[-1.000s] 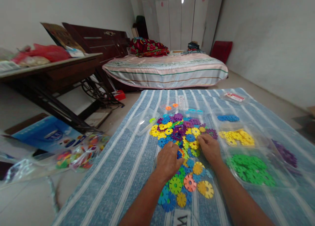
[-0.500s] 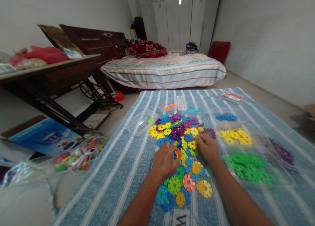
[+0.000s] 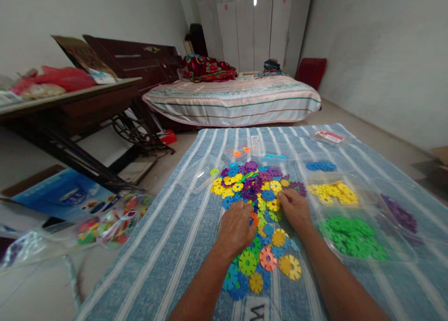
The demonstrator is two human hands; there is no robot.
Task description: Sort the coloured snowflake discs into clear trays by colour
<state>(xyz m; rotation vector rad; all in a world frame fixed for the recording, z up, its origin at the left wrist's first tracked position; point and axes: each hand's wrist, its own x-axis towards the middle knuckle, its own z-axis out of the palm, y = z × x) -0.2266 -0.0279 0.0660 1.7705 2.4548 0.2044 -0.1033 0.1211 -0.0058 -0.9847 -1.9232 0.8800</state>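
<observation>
Grip unreadable: I can't tell if my left hand (image 3: 237, 222) or right hand (image 3: 294, 209) holds anything; the mixed pile (image 3: 262, 205) around them is unsorted, green discs (image 3: 353, 237), yellow discs (image 3: 332, 191) and blue discs (image 3: 321, 165) already sit in clear containers (image 3: 397, 247)

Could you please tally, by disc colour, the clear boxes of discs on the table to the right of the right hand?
Box of green discs: 1
Box of yellow discs: 1
Box of blue discs: 1
Box of purple discs: 1
Total: 4 boxes
</observation>
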